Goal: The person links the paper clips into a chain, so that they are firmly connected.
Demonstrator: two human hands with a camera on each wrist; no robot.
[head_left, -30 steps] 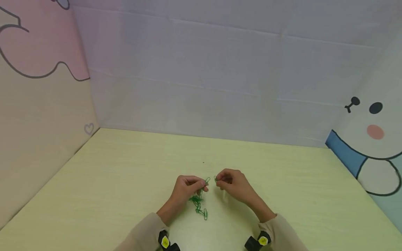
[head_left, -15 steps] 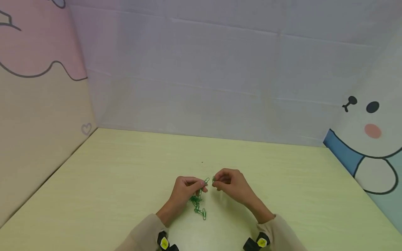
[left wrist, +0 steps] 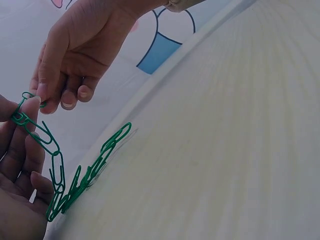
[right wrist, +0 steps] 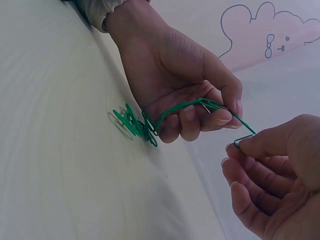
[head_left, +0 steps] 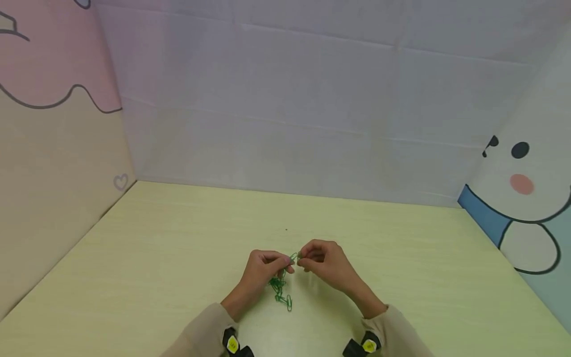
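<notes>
A chain of green paper clips point(head_left: 281, 290) hangs from my left hand point(head_left: 267, 267) down onto the pale yellow-green table point(head_left: 156, 258); its lower part lies bunched there point(left wrist: 85, 175) point(right wrist: 132, 125). My left thumb and forefinger pinch the chain's top clip point(right wrist: 210, 106). My right hand point(head_left: 318, 260) pinches a single green paper clip point(right wrist: 245, 136) by its end. That clip's tip meets the top clip of the chain point(left wrist: 22, 107) between the two hands.
Paper walls with cartoon drawings stand on the left point(head_left: 53, 148), back point(head_left: 312, 99) and right point(head_left: 522, 188) of the table. Black wrist cameras with yellow stickers point(head_left: 233, 343) point(head_left: 369, 345) sit on both beige sleeves.
My right hand has moved left with its clip until it meets the chain's top clip held in the left hand. The gap between the hands has closed.
</notes>
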